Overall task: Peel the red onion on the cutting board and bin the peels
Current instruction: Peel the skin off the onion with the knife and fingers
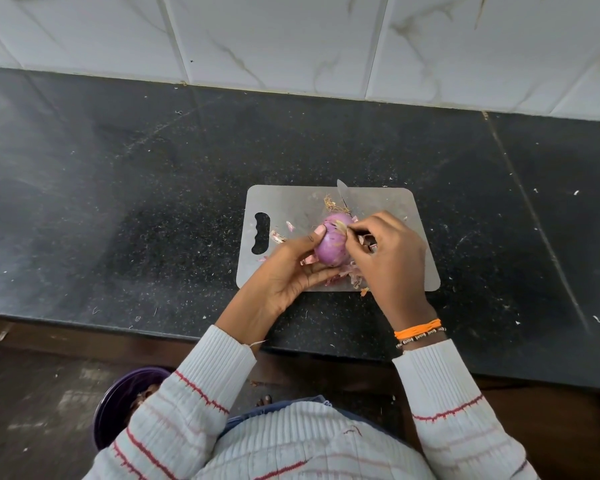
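over the cutting board (291,202), left hand (284,271) is cupping the red onion (329,242) from below and the left, fingers curling under it, thumb pressing on its top-left side. right hand (392,258) is pinching a pale flap of skin at the onion's top-right end, fingers curling in tight. onion is sitting between both hands, just above the board's near-centre, mostly bare purple. loose peels (347,271) are lying on the board under and beside the onion, a few more near the board's handle slot. knife (345,195) is lying on the board behind the onion, tip poking past the far edge. board is sitting on the black counter (118,202). purple bin (118,403) is standing on the floor, lower left, partly hidden by the left sleeve (194,393).
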